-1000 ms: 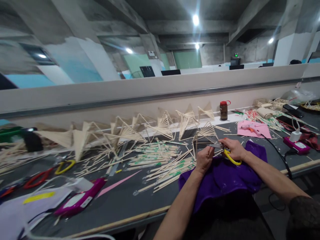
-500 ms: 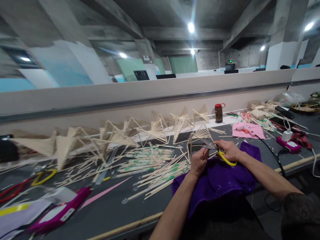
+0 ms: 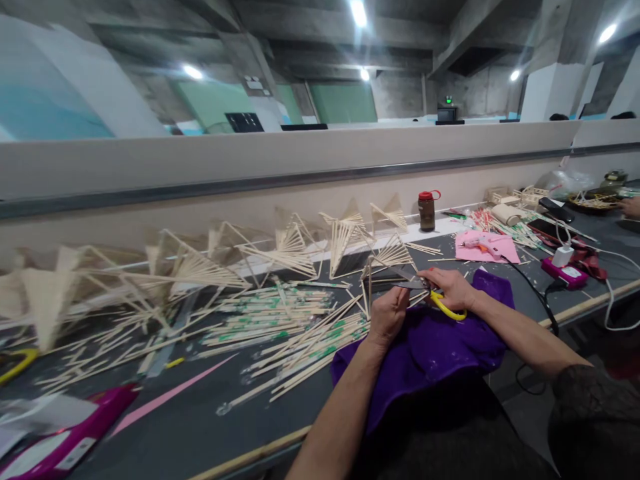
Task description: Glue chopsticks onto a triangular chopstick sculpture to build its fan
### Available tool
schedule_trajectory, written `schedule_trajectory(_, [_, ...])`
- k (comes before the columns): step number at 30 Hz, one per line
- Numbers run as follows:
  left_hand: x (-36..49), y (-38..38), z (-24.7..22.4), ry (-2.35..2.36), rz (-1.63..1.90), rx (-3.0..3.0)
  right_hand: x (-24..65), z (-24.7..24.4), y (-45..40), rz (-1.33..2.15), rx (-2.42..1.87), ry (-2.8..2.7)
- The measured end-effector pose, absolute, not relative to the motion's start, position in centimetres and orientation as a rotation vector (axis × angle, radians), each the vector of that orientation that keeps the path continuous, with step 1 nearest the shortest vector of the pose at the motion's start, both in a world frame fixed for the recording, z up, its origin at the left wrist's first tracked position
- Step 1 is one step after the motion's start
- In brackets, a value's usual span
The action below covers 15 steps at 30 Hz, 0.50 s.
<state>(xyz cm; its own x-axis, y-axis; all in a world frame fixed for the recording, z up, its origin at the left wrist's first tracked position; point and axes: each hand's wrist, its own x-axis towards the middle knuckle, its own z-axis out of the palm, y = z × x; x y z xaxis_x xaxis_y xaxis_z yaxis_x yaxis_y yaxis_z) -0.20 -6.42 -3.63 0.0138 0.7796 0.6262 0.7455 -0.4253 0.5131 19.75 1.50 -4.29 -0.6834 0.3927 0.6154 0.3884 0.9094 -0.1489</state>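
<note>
The scissors (image 3: 413, 285) are over the near side of the table (image 3: 200, 437), above a purple cloth (image 3: 435, 343), with their blades apart and pointing left. The right hand (image 3: 451, 288) is closed around their yellow handles. The left hand (image 3: 387, 315) is at the blades, its fingers drawn together; whether they pinch something small, I cannot tell. Just beyond the hands stands a fan-shaped stick frame (image 3: 395, 253), and to its left more such frames (image 3: 295, 250) run in a row along the low wall (image 3: 300, 157). Loose sticks (image 3: 305, 340), some with green marks, lie in a pile left of the left hand. Farther left are a pink paper strip (image 3: 175, 395) and a magenta power strip (image 3: 75, 437). Beyond the right hand, a brown bottle (image 3: 427, 213) with a red lid stands near the wall, and a pink glue gun (image 3: 483, 245) lies on a pink sheet (image 3: 509, 252). At the far right edge, another person's hand (image 3: 631, 208) shows near a shallow basket (image 3: 594, 204).
</note>
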Motion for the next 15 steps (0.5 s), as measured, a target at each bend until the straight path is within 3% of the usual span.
schedule_trajectory(15, [-0.35, -6.78, -3.06, 1.638, 1.395, 2.179, 19.5, -4.39, 1.49, -0.013, -0.57, -2.424])
